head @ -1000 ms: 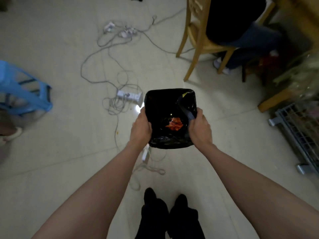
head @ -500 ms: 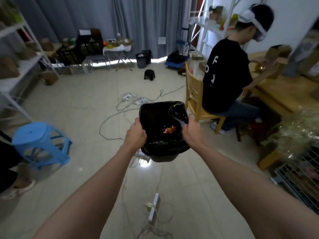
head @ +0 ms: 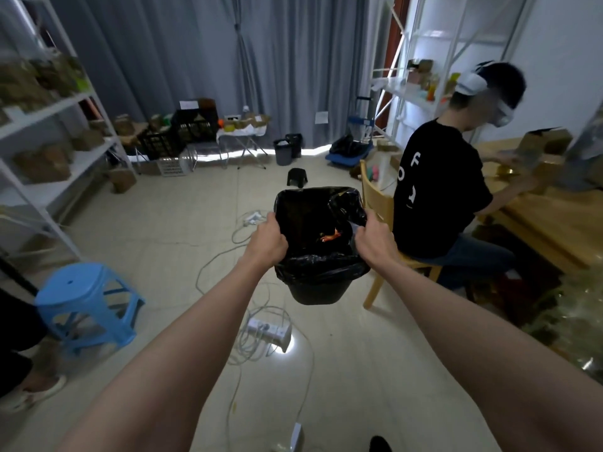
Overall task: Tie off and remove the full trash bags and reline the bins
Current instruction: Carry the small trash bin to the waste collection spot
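**Lined bin held up off floor, both hands**

- Small black bin (head: 316, 290): being held in the air w/ both arms out, above the pale tiled floor (head: 182, 230), tipped slightly so the mouth is showing.
- Black trash bag (head: 321, 270): lining the bin, edge folded over the rim; a loose flap is sagging inward at the far right corner. Bag is untied.
- Orange scrap (head: 330, 238): lying inside, low in the bag. Other contents too dark to tell.
- Left hand (head: 268, 244): gripping the bin's left rim, fingers curled round rim + liner.
- Right hand (head: 373, 245): gripping the right rim likewise, thumb pressing bag edge inward.
- White power strip (head: 269, 332) w/ tangled cables: lying on floor below the bin.
- Blue plastic stool (head: 86, 305): standing to the left, well apart.
- Seated person in black T-shirt (head: 437, 190), on wooden chair (head: 380, 203), just right of the bin, facing a wooden table (head: 548, 216).
- Two dark bins (head: 287, 150): standing by the grey curtain at the back.
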